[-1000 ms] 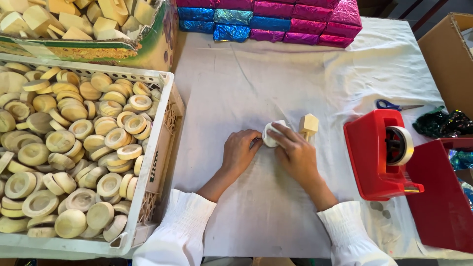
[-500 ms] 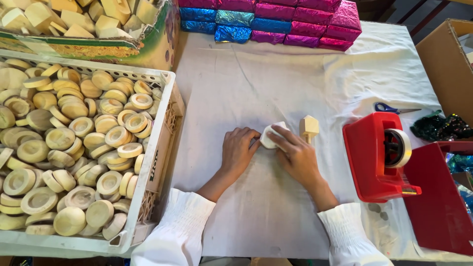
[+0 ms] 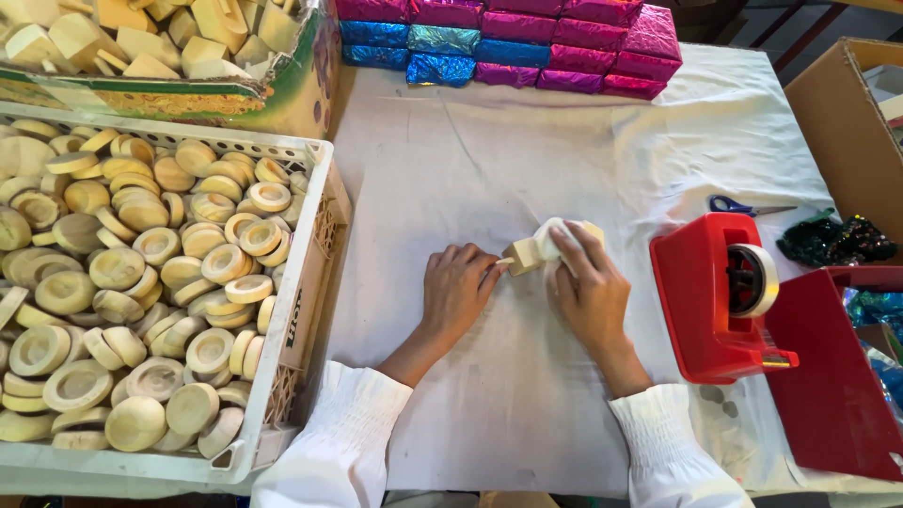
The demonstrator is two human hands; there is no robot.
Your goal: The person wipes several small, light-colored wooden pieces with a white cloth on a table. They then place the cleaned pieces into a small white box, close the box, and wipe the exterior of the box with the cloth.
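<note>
Since a moment ago the wooden block (image 3: pixel 525 252) has come down from standing beside the right hand's fingertips and now lies between the two hands, with a white wrap (image 3: pixel 553 233) against it. At the far left a white crate (image 3: pixel 303 282) holds pale wooden discs (image 3: pixel 141 282), and behind it a box (image 3: pixel 282 94) holds wooden offcuts. The left hand (image 3: pixel 456 287) lies fingers spread on the cloth-covered desk (image 3: pixel 470 160), its fingertips touching the block's left end. The right hand (image 3: pixel 588 287) presses the wrap and the block from above, fingers curled over them. At the back stands a row of foil-wrapped packs (image 3: pixel 508 38), pink and blue. To the right sit a red tape dispenser (image 3: pixel 720 296), blue-handled scissors (image 3: pixel 743 207) and a cardboard box (image 3: pixel 847 132).
</note>
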